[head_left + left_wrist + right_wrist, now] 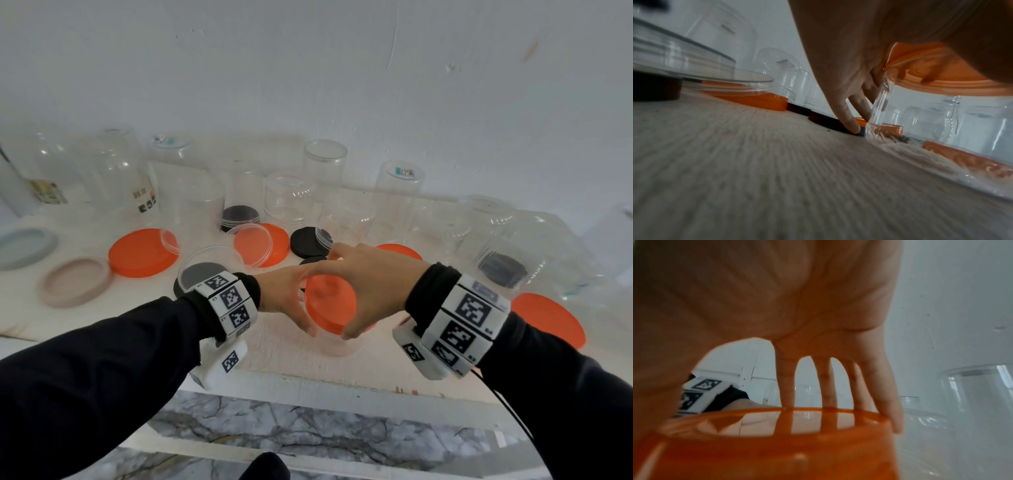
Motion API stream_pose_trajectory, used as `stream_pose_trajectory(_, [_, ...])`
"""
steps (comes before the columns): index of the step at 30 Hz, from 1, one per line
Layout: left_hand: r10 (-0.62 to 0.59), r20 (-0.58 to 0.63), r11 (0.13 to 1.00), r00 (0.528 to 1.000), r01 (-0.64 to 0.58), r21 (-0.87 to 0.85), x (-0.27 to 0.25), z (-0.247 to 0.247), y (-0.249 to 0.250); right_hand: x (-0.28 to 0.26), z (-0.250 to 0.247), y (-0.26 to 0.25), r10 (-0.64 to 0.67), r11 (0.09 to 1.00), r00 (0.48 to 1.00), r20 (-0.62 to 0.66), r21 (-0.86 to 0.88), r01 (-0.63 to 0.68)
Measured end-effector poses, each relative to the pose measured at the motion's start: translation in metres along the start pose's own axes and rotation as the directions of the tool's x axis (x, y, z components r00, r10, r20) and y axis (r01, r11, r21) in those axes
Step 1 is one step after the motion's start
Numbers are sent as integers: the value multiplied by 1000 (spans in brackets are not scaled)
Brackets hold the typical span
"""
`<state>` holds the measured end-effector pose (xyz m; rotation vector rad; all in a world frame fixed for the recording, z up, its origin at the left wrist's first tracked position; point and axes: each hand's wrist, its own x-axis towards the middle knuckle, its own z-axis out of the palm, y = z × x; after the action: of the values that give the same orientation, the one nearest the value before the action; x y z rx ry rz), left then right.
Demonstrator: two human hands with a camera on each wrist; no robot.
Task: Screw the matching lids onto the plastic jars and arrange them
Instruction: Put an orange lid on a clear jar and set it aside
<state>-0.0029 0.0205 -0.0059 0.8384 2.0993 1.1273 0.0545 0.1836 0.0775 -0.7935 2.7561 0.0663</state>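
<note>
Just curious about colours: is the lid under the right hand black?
No, the lid that the right hand spreads over is orange, sitting on a clear jar.

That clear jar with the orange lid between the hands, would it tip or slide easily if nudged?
Probably. The jar looks empty, thin clear plastic, so likely light and quick to slide. The left hand steadies it while the right hand grips the orange lid, suggesting it would otherwise spin.

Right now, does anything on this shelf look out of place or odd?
Mostly the loose lids: clear lids lie stacked on orange lids and black ones, mismatched, and many clear jars stand upside down. The jar in hand looks upright, its orange lid seated between both hands.
</note>
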Motion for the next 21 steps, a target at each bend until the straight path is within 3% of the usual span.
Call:
stream_pose_trajectory(5, [16,-8,999,1000,-16,-35,0,5,2,-3,12,-7,175,982,976,-131,-53,-183])
stream_pose_trajectory(8, [-2,-11,1000,1000,2,-10,-1,7,2,-5,18,-13,281,958,949,-141,-26,-287])
stream_pose_trajectory(10, [-17,-17,1000,1000,17,3,0,7,1,-8,17,-9,267,964,962,-52,19,-266])
stream_pose_trajectory(13, [-12,-26,1000,1000,13,21,1,9,1,-15,4,0,75,991,989,128,105,-88])
stream_pose_trajectory(15, [-4,1,1000,1000,4,15,2,9,0,-15,0,4,4,996,985,171,91,-20])
stream_pose_trajectory(21, [-18,-23,999,1000,19,31,1,10,-1,-5,9,-10,259,963,966,-8,-81,-259])
